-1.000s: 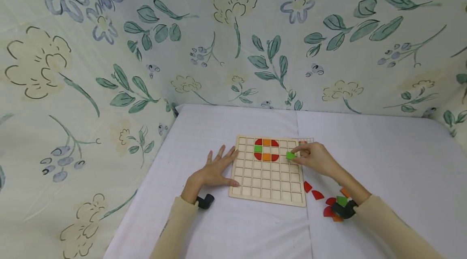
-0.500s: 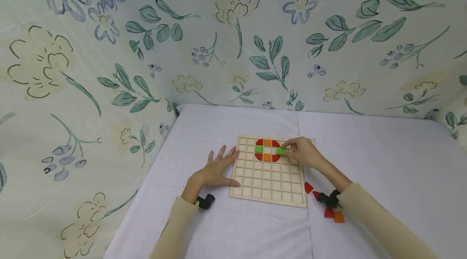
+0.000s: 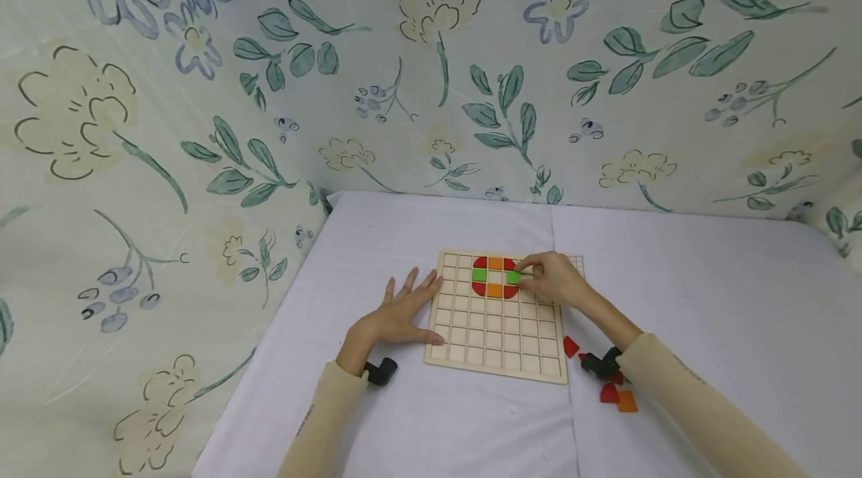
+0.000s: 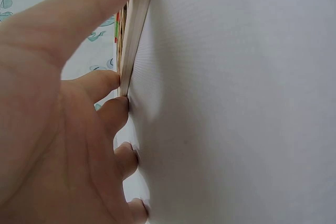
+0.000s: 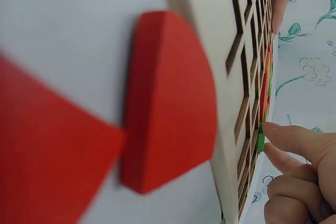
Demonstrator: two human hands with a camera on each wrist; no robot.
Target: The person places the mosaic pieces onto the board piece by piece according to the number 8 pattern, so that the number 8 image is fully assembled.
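Observation:
A wooden grid board (image 3: 494, 347) lies on the white cloth. Near its top, red quarter-round tiles, orange squares and a green square tile (image 3: 480, 275) form a ring around one bare cell. At the ring's right side my right hand (image 3: 557, 280) pinches another green square tile (image 5: 261, 139) between thumb and index finger, at its cell. My left hand (image 3: 397, 315) rests with spread fingers along the board's left edge, thumb on the lower left corner. In the left wrist view, the fingertips (image 4: 118, 114) touch the board's side and the cloth.
Loose red quarter-round tiles (image 5: 181, 103) and an orange tile (image 3: 627, 402) lie on the cloth right of the board, partly hidden by the right wrist camera (image 3: 601, 364). A small gridded card (image 3: 578, 263) shows behind the right hand. Floral fabric hangs behind.
My right hand has carried the green square tile leftward across the board to the ring's right side, bringing it down at the cell. The left hand has stayed in place.

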